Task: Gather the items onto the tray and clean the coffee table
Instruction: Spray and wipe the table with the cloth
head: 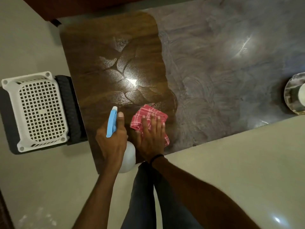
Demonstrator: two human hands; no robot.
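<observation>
The dark wooden coffee table (105, 47) runs from left to right; its left part is glossy with wet streaks, its right part is covered in dull greyish swirls. My left hand (112, 141) grips a white spray bottle (129, 156) with a blue nozzle (112, 121), held over the table's near edge. My right hand (151, 136) lies flat, fingers spread, pressing a red-and-white checked cloth (148, 117) onto the table near the front edge. No loose items lie on the tabletop.
A white perforated plastic tray (11, 86) rests on a dark stool left of the table. A round marbled dish with a pale object (292, 96) sits at the table's far right edge. Pale floor surrounds the table. My legs stand just before the near edge.
</observation>
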